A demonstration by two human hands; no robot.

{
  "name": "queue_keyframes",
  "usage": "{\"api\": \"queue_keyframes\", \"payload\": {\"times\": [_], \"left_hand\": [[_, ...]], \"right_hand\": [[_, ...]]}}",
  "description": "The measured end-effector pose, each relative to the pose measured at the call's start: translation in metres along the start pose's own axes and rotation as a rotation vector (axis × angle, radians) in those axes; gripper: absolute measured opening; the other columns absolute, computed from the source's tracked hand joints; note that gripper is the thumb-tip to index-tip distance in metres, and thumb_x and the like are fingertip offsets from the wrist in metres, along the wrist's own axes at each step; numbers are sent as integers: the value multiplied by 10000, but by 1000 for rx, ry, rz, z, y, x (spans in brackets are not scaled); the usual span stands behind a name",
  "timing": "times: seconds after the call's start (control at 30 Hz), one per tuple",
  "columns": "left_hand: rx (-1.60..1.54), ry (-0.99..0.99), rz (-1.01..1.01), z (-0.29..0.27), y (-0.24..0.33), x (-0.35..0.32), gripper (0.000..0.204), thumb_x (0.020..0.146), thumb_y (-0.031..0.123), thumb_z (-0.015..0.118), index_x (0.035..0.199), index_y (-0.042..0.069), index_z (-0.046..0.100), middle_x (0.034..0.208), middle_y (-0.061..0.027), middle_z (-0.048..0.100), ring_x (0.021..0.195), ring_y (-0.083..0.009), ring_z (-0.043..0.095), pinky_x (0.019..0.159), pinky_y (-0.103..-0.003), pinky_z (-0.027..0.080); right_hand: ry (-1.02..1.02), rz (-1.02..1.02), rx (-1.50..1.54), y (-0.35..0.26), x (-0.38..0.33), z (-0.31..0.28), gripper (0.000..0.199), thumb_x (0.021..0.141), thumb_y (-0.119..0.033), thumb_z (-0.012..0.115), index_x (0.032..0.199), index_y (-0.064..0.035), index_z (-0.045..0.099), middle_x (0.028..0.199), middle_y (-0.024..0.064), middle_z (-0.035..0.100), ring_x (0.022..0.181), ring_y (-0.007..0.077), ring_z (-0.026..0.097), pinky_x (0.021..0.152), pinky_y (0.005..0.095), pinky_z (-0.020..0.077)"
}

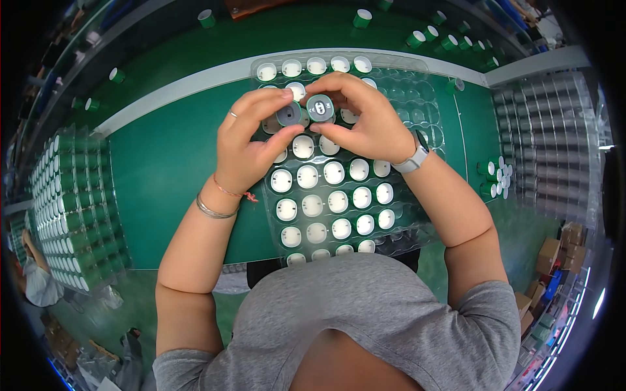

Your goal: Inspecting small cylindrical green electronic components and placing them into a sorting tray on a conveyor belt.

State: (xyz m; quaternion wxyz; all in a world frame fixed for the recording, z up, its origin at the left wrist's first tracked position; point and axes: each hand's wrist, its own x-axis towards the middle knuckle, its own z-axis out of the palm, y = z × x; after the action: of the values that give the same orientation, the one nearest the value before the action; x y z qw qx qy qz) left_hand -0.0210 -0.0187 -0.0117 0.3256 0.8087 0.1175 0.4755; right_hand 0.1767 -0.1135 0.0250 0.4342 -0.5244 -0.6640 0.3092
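Observation:
Above a clear plastic tray (pixel 417 116), my left hand (pixel 251 138) curls its thumb and fingers around a small round green piece (pixel 289 115) with a dark grey face turned up. Close beside it, my right hand (pixel 360 116) grips a similar green piece (pixel 320 108) between thumb and fingers; its dark round face carries pale printed marks. The two pieces sit side by side, nearly touching. Under and around my hands, rows of white-topped round green pieces (pixel 307 176) fill many of the tray's pockets. My hands hide some of the pockets at the far side.
A tall stack of filled trays (pixel 62 215) stands at the left, and stacked clear trays (pixel 548 143) at the right. Loose green-and-white pieces (pixel 501 177) cluster at the table's right. Beyond a pale rail (pixel 189 78), more pieces stand scattered on a green surface (pixel 287 29).

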Motion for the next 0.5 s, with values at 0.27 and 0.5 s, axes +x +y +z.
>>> {"api": "queue_keyframes", "payload": {"times": [0.27, 0.5], "left_hand": [[-32, 33, -55, 1, -1, -2, 452, 698, 68, 841, 1112, 24, 665, 1086, -132, 673, 998, -275, 651, 844, -336, 541], [-36, 35, -65, 1, 0, -2, 445, 700, 49, 835, 1108, 14, 661, 1084, -144, 672, 994, -276, 654, 847, -337, 543]], "right_hand": [[-55, 48, 262, 3, -1, -1, 371, 857, 49, 620, 1214, -33, 562, 1244, 85, 489, 1181, 189, 515, 941, 316, 499], [-64, 51, 215, 8, -1, -5, 269, 924, -44, 529, 1191, -22, 547, 1215, 89, 518, 1152, 180, 492, 934, 305, 433]]}}
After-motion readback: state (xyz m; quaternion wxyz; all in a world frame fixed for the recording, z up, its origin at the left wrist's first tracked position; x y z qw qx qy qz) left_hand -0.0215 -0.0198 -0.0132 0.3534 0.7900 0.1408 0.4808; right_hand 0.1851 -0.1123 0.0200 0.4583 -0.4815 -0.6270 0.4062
